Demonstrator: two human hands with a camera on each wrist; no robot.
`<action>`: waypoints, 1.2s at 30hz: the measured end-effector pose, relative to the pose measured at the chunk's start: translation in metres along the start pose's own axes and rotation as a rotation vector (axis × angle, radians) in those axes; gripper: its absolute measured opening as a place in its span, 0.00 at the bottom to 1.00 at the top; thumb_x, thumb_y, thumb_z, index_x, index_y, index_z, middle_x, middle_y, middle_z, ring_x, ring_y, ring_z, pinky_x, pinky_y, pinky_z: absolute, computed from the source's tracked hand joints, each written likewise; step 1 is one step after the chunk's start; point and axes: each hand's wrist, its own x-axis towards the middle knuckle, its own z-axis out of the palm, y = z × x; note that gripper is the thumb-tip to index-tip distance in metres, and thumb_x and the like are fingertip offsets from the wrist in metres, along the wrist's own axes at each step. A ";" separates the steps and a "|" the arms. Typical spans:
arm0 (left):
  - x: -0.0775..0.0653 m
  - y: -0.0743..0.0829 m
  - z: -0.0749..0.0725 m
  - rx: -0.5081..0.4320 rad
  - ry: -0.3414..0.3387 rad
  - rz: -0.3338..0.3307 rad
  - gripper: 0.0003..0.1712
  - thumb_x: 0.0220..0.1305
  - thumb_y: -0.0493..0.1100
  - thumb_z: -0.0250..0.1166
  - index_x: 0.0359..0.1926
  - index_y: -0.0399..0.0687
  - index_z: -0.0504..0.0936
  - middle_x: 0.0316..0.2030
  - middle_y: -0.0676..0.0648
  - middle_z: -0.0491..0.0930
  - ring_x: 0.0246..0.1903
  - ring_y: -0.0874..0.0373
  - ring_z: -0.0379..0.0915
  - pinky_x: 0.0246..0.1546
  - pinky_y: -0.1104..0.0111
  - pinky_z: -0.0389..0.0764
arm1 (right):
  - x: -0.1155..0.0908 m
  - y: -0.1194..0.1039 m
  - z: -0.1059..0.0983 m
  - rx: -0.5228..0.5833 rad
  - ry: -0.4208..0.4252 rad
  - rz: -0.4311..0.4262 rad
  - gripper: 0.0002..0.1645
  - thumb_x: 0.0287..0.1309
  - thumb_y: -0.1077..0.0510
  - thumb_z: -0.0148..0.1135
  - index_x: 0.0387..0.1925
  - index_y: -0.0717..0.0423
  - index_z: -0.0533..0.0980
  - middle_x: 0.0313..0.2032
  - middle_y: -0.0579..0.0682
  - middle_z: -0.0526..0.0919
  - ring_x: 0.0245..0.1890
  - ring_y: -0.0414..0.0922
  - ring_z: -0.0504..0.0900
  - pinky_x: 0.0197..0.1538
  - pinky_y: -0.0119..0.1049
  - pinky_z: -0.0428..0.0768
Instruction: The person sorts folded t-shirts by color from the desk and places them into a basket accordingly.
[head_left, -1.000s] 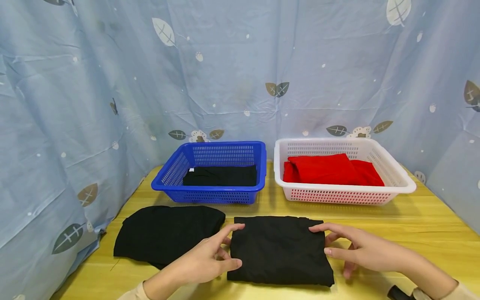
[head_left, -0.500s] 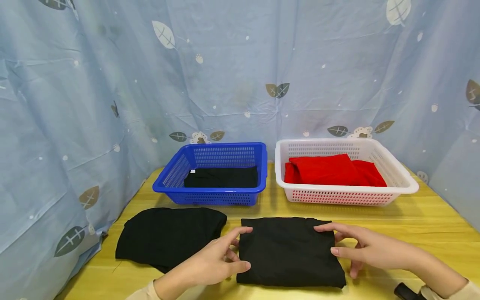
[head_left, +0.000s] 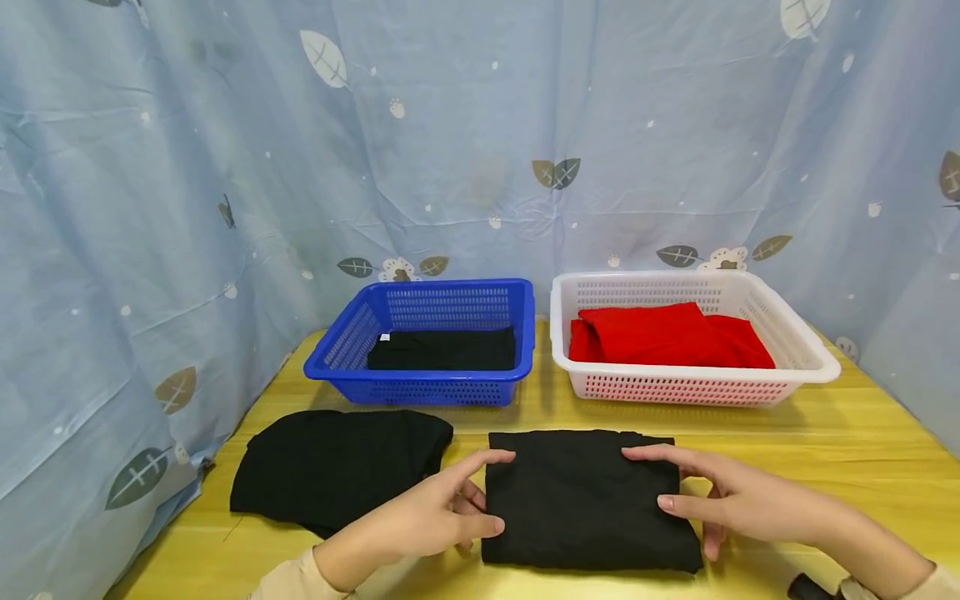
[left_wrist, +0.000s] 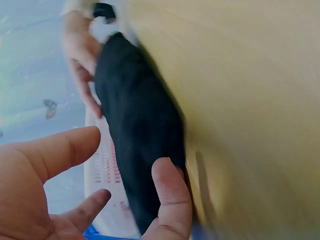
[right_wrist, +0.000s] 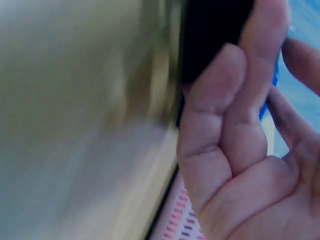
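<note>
A folded black garment [head_left: 581, 500] lies flat on the wooden table in the head view, between the two hands. At its left edge my left hand [head_left: 438, 515] touches it with spread, relaxed fingers. My right hand [head_left: 731, 496] is at the right edge, index finger and thumb over the top and the other fingers beside it. The left wrist view shows the garment [left_wrist: 135, 110] beyond the spread thumb and fingers. In the right wrist view, fingers of the right hand [right_wrist: 240, 130] lie against the dark cloth. A second black garment [head_left: 337, 467] lies loosely folded to the left.
Behind stand a blue basket [head_left: 420, 377] holding folded black cloth [head_left: 442, 350] and a white basket [head_left: 697, 372] holding red cloth [head_left: 660, 333]. A blue leaf-patterned curtain [head_left: 480, 142] hangs at the back and sides of the table [head_left: 840, 467].
The folded black garment has slid to the right along the table, and both hands have moved right with it. The baskets and the left-hand garment have stayed in place.
</note>
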 end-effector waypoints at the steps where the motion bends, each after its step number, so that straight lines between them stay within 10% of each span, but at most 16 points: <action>1: 0.001 -0.001 0.000 -0.046 -0.014 -0.008 0.41 0.71 0.40 0.73 0.78 0.69 0.67 0.42 0.44 0.75 0.33 0.56 0.81 0.35 0.67 0.84 | 0.001 0.000 0.001 -0.003 0.008 -0.003 0.37 0.81 0.57 0.57 0.84 0.44 0.60 0.60 0.73 0.74 0.22 0.53 0.88 0.36 0.41 0.89; 9: 0.007 -0.003 0.000 -0.141 -0.038 -0.037 0.40 0.71 0.39 0.72 0.77 0.69 0.69 0.34 0.46 0.71 0.28 0.55 0.79 0.36 0.66 0.82 | 0.011 0.003 0.009 -0.042 0.044 0.010 0.35 0.79 0.55 0.61 0.81 0.41 0.65 0.71 0.67 0.68 0.37 0.52 0.86 0.42 0.34 0.86; 16: 0.010 -0.006 0.000 -0.112 -0.032 -0.012 0.40 0.69 0.37 0.73 0.76 0.68 0.71 0.36 0.44 0.79 0.28 0.55 0.78 0.28 0.70 0.74 | 0.019 0.004 0.015 0.026 0.026 0.003 0.35 0.75 0.56 0.65 0.79 0.45 0.68 0.61 0.62 0.78 0.14 0.63 0.75 0.26 0.35 0.82; 24: 0.011 -0.011 0.000 -0.170 -0.094 0.025 0.37 0.70 0.32 0.70 0.76 0.60 0.74 0.53 0.44 0.87 0.48 0.56 0.86 0.50 0.70 0.85 | 0.030 0.001 0.021 0.038 -0.028 -0.024 0.33 0.76 0.56 0.65 0.78 0.47 0.70 0.44 0.54 0.90 0.11 0.64 0.65 0.20 0.31 0.76; 30: 0.013 -0.012 0.001 -0.151 -0.080 0.024 0.36 0.69 0.32 0.70 0.75 0.57 0.75 0.61 0.45 0.84 0.54 0.54 0.85 0.58 0.63 0.87 | 0.034 -0.001 0.022 0.040 -0.028 -0.024 0.34 0.74 0.56 0.67 0.78 0.47 0.72 0.16 0.59 0.76 0.10 0.64 0.64 0.18 0.30 0.72; 36: 0.012 -0.013 0.003 -0.199 -0.073 0.034 0.35 0.69 0.30 0.70 0.74 0.52 0.76 0.61 0.43 0.85 0.54 0.54 0.85 0.58 0.62 0.87 | 0.035 -0.003 0.023 0.076 -0.033 0.018 0.33 0.73 0.55 0.68 0.76 0.48 0.73 0.14 0.53 0.57 0.08 0.41 0.60 0.15 0.29 0.64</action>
